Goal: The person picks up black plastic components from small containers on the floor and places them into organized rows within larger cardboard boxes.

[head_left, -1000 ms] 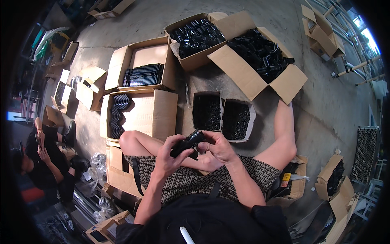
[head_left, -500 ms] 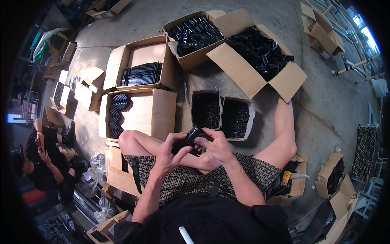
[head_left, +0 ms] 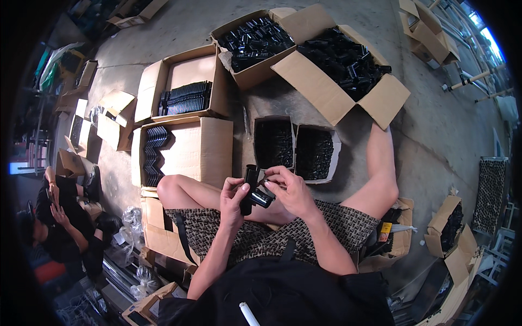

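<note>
Turned more upright since the earlier frame, one black part [head_left: 251, 177] is being gripped by the left hand [head_left: 232, 199]. Just right of that grip, the right hand [head_left: 291, 193] is being held with fingers bent – whether anything is being pinched cannot be told. Beyond the grip, black pieces [head_left: 273, 144] are being held by two small boxes [head_left: 336, 155] – to its left, two cartons [head_left: 216, 149].

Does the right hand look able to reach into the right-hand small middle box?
Probably yes: the right hand seems close, the small box is open on top, and nothing visible blocks the way.
</note>
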`<move>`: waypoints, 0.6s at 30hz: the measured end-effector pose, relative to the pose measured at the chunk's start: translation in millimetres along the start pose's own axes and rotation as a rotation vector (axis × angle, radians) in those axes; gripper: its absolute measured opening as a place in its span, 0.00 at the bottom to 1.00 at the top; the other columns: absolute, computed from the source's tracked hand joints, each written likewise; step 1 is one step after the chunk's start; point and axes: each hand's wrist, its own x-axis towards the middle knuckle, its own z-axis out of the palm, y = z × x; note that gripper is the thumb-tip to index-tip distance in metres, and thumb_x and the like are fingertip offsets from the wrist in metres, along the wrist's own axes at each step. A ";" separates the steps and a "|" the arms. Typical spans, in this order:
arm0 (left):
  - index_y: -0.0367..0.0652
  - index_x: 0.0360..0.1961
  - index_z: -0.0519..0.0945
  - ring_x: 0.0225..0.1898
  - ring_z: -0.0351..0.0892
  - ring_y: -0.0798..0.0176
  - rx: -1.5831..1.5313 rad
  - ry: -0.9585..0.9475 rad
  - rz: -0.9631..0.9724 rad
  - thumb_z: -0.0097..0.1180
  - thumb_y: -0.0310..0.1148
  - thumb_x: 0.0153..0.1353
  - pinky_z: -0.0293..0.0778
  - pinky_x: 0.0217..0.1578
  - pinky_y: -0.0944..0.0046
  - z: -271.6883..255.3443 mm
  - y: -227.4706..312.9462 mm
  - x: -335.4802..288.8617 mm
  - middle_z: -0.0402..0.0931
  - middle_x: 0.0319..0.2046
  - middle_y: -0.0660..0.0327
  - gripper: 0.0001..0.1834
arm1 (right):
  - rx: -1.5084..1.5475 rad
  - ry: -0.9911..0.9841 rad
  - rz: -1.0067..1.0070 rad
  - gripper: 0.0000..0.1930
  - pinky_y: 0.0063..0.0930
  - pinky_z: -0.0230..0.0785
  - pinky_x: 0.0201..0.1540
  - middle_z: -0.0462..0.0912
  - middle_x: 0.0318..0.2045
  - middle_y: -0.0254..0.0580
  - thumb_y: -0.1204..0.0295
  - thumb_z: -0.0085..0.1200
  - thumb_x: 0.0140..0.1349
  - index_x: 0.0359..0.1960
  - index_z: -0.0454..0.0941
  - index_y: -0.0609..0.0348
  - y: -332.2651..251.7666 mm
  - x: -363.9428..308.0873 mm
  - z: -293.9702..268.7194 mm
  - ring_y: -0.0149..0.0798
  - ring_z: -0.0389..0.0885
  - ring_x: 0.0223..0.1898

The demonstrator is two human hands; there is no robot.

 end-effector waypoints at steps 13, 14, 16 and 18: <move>0.41 0.45 0.72 0.40 0.78 0.75 0.175 0.001 0.222 0.62 0.22 0.66 0.73 0.43 0.74 22.5 4.8 -6.1 0.81 0.39 0.63 0.11 | 0.226 0.127 -0.026 0.08 0.24 0.75 0.43 0.87 0.36 0.38 0.76 0.65 0.61 0.40 0.84 0.67 14.3 -2.0 18.1 0.26 0.83 0.37; 0.41 0.45 0.72 0.40 0.78 0.75 0.188 -0.009 0.239 0.62 0.22 0.66 0.73 0.43 0.74 22.9 4.7 -6.2 0.81 0.39 0.63 0.11 | 0.219 0.111 -0.016 0.09 0.23 0.76 0.45 0.87 0.37 0.38 0.77 0.65 0.61 0.41 0.83 0.68 17.3 -1.4 17.8 0.26 0.83 0.39; 0.41 0.45 0.72 0.41 0.77 0.75 0.180 -0.007 0.235 0.62 0.22 0.66 0.73 0.43 0.74 22.4 5.6 -5.8 0.81 0.39 0.63 0.11 | 0.223 0.109 -0.015 0.09 0.22 0.76 0.46 0.87 0.36 0.38 0.77 0.65 0.61 0.41 0.83 0.68 18.7 -1.3 18.2 0.26 0.83 0.39; 0.40 0.45 0.73 0.41 0.77 0.75 0.172 -0.008 0.240 0.62 0.22 0.66 0.73 0.43 0.74 22.7 6.4 -4.9 0.81 0.40 0.63 0.11 | 0.243 0.138 -0.031 0.08 0.22 0.75 0.42 0.87 0.33 0.37 0.76 0.65 0.60 0.39 0.85 0.66 18.1 -1.3 20.6 0.25 0.83 0.36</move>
